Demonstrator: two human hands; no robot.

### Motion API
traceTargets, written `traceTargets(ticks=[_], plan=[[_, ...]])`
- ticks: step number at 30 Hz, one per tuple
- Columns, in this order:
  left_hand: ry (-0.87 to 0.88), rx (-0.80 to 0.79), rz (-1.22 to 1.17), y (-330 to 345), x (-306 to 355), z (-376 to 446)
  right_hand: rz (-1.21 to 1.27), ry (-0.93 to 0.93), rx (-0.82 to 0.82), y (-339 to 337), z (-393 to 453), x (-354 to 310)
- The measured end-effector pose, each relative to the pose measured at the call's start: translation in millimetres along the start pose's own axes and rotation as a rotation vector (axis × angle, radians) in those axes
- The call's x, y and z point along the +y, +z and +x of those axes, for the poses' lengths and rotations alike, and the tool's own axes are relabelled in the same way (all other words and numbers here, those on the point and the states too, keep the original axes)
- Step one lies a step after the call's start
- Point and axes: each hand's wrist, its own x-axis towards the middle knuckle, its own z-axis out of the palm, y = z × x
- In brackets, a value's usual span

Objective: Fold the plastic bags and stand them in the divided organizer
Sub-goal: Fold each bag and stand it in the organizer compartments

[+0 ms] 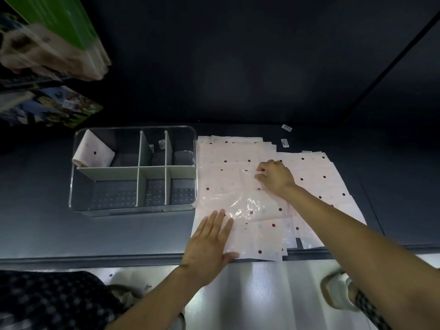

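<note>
Dark shelf [142,236], dim bg. Near edge: left hand [209,241] flat, fingers straight, pressing the top bag [240,198] of the pile. Right hand [276,176] further in, fingers curled, pinching its fold. Beyond, organizer [133,207]: one folded bag [94,152] standing far-left; rest of stack [316,177] unfolded, approx. all left.

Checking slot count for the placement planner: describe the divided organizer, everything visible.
The divided organizer is a clear, rectangular plastic bin with rounded corners, standing upright on the dark surface, left of the spread bags. Pale dividers split it into six compartments, three far, three near. One folded bag leans in the far-left compartment. Neither hand touches it.
</note>
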Motion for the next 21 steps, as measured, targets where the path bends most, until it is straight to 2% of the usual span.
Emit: traceTargets(ticks=[2,4,5,7,9,11,18,21], plan=[[0.002,-0.006,-0.003,1.1,-0.2,0.2,-0.016,-0.001,0.121,1.8,-7.1,-1.6],[-0.002,-0.006,-0.014,0.7,0.1,0.9,0.016,-0.066,0.315,5.5,-25.3,-7.8],[-0.007,-0.008,-0.012,0.0,0.5,1.2,0.036,-0.148,0.381,9.0,-38.6,-13.0],[-0.02,-0.011,-0.002,-1.6,1.5,1.7,-0.006,-0.385,0.411,22.1,-69.5,-24.5],[-0.034,-0.017,-0.009,-3.1,2.0,2.0,-0.116,-0.59,0.327,40.7,-101.8,-30.4],[-0.046,-0.026,-0.023,-5.9,1.9,1.0,-0.222,-0.651,0.204,53.8,-125.2,-26.5],[-0.018,-0.093,0.003,-18.8,-12.5,-7.5,-0.468,-0.464,0.029,24.3,-149.7,46.5],[-0.019,-0.088,-0.006,-20.1,-26.1,-18.0,-0.531,-0.437,0.039,14.5,-157.3,65.6]])
